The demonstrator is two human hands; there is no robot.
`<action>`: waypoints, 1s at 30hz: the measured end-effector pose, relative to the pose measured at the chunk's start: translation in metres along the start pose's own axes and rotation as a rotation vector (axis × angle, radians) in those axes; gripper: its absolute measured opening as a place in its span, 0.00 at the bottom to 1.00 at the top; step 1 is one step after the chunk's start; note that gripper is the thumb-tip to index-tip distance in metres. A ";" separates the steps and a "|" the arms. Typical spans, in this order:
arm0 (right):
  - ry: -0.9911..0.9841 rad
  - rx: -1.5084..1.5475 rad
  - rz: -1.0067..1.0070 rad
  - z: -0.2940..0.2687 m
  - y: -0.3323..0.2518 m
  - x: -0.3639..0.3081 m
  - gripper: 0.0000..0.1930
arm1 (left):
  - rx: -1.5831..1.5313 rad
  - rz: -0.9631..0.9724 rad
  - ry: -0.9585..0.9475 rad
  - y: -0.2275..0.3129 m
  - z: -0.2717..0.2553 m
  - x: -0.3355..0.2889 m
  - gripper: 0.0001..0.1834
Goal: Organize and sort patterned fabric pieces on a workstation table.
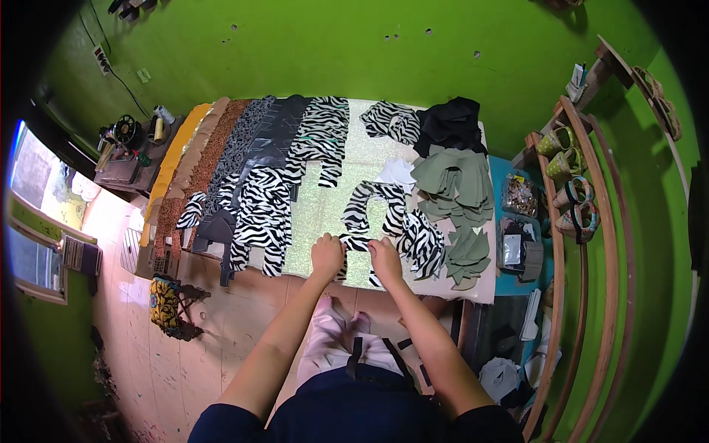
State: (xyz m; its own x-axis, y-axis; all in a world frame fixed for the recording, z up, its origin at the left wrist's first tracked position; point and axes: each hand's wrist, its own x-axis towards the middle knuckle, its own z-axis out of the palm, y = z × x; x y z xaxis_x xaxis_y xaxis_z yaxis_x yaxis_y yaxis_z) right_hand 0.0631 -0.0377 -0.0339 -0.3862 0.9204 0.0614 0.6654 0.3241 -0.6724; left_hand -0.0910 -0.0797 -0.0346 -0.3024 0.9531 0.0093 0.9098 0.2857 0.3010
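My left hand (328,256) and my right hand (385,261) are closed at the table's near edge. Stretched between them is a zebra-print fabric strip (357,243), one end in each hand. Just beyond it lies a curved zebra-print fabric piece (373,193); whether it joins the strip I cannot tell. A loose zebra-print pile (422,245) is close to my right hand on its right side. Farther left of my left hand, a stack of zebra-print pieces (262,210) overhangs the near edge.
Olive fabric pieces (454,184) and black cloth (450,124) cover the table's right end. Mustard, brown and grey materials (221,148) line its left end. A sewing machine (127,133) stands far left. Right are a wooden rack (583,280) with shoes and a teal surface (504,171) with plastic boxes.
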 end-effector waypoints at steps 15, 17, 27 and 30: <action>-0.037 -0.206 0.104 -0.008 -0.007 0.007 0.22 | -0.187 0.352 0.189 -0.004 -0.004 -0.004 0.24; -0.182 -0.236 0.124 -0.010 0.000 0.016 0.17 | -0.210 0.363 0.148 -0.005 -0.005 0.002 0.24; -0.318 0.157 0.072 -0.025 0.013 0.038 0.15 | -0.263 0.422 -0.156 -0.031 -0.036 0.027 0.09; -0.387 0.359 0.163 -0.016 -0.004 0.070 0.13 | -0.824 0.129 -0.247 -0.059 -0.048 0.046 0.09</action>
State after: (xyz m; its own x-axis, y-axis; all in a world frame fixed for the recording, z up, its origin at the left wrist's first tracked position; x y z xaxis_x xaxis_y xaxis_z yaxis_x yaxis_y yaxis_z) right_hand 0.0437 0.0293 -0.0154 -0.5479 0.7830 -0.2943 0.5030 0.0272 -0.8639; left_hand -0.1722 -0.0579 -0.0065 -0.0540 0.9947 -0.0875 0.4084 0.1020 0.9071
